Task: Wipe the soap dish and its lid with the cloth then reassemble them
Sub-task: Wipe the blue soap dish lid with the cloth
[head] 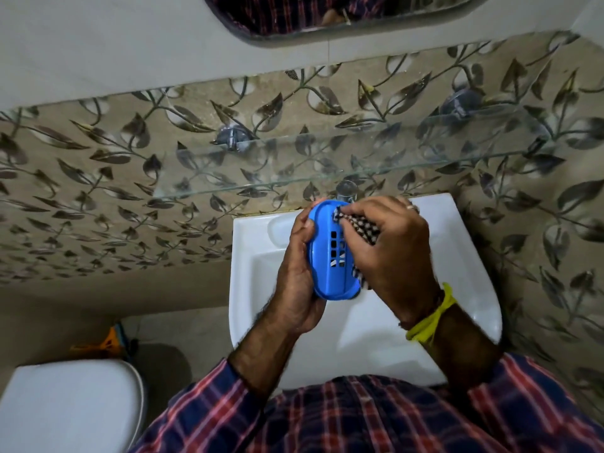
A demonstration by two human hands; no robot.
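Observation:
A blue oval soap dish part [328, 256] with a grid of square holes is held on edge above the white basin [255, 273]. My left hand [295, 282] grips its left rim and underside. My right hand [389, 253] presses a black-and-white checked cloth [358, 223] against the dish's inner face. The cloth's lower end pokes out below my right palm. I cannot tell whether this blue part is the dish or its lid; no second part shows.
A glass shelf [294, 165] on chrome brackets juts from the leaf-patterned tile wall just above the basin. A chrome tap [346, 191] sits behind my hands. A white toilet lid [72, 403] is at lower left, a mirror [327, 14] at the top.

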